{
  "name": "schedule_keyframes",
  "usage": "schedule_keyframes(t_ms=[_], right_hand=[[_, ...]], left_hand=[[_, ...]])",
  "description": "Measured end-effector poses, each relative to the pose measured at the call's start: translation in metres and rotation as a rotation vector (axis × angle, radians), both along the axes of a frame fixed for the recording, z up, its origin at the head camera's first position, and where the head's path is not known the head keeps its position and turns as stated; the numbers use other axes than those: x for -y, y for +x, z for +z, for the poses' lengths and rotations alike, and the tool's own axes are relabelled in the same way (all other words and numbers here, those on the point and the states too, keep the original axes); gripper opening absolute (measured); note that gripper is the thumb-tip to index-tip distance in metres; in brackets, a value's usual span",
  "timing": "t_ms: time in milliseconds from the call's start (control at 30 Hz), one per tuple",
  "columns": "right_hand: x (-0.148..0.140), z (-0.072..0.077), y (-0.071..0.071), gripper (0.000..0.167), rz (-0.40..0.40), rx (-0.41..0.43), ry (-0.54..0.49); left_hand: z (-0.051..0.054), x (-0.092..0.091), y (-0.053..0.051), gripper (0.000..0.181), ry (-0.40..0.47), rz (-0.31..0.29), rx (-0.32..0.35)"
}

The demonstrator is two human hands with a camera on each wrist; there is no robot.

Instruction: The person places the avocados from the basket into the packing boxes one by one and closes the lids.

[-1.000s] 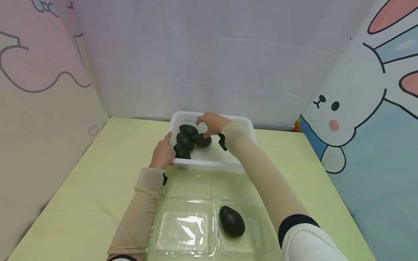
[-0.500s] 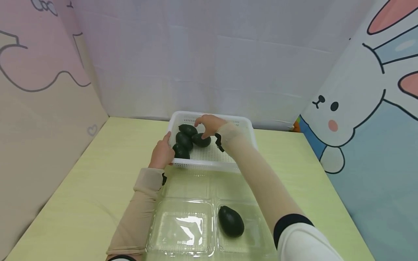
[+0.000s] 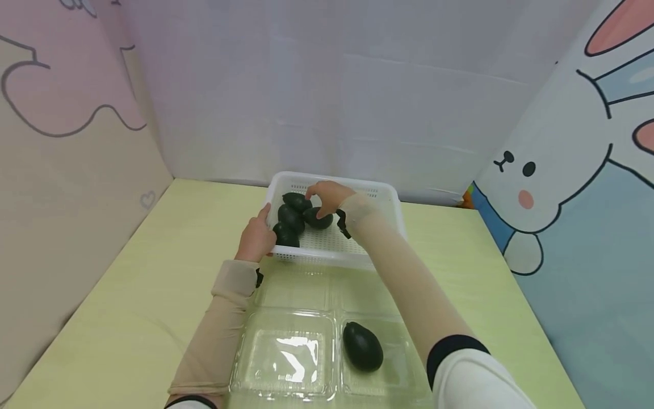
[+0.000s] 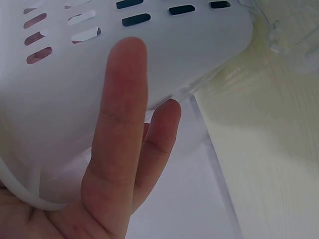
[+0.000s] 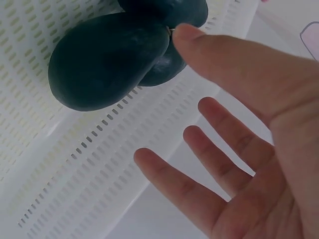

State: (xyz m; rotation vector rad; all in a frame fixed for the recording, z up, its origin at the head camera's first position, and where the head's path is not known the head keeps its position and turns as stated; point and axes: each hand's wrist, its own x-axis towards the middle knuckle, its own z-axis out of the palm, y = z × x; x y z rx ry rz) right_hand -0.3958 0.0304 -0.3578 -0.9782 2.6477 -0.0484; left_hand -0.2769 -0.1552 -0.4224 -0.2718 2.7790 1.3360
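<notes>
A white perforated basket (image 3: pixel 347 260) holds several dark green avocados in its left half. My left hand (image 3: pixel 255 238) grips the basket's front left corner; in the left wrist view one finger (image 4: pixel 119 109) lies straight along the outer wall. Inside the basket, my right hand (image 3: pixel 332 195) is over the rightmost avocado (image 3: pixel 318 218). In the right wrist view its fingers are spread, and the thumb tip (image 5: pixel 187 34) overlaps the stem end of an avocado (image 5: pixel 107 62); whether they touch I cannot tell. Another avocado (image 3: pixel 363 346) lies in the clear tray's front right compartment.
The clear plastic tray (image 3: pixel 334 341), divided into compartments, lies in front of the basket on the pale yellow table (image 3: pixel 168 272). A white wall (image 3: pixel 317 102) rises behind, close to the basket. Cartoon-printed panels stand at both sides.
My right hand and forearm have shifted slightly left, staying over the same avocado. The left hand keeps its place at the basket corner. The head view has tilted a little.
</notes>
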Motion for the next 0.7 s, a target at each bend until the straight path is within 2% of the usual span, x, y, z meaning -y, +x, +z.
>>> schedule_keyframes(t_ms=[200, 367, 700], right_hand=[[0.004, 0.002, 0.004, 0.058, 0.001, -0.016, 0.012], [0.005, 0.001, 0.007, 0.062, -0.022, 0.007, 0.03], [0.011, -0.006, 0.004, 0.062, -0.031, 0.001, 0.051]], left_hand=[[0.0, 0.001, 0.0, 0.076, -0.004, -0.013, -0.018], [0.0, 0.0, 0.0, 0.076, 0.002, -0.009, -0.021], [-0.002, 0.002, -0.002, 0.076, 0.005, -0.021, -0.026]])
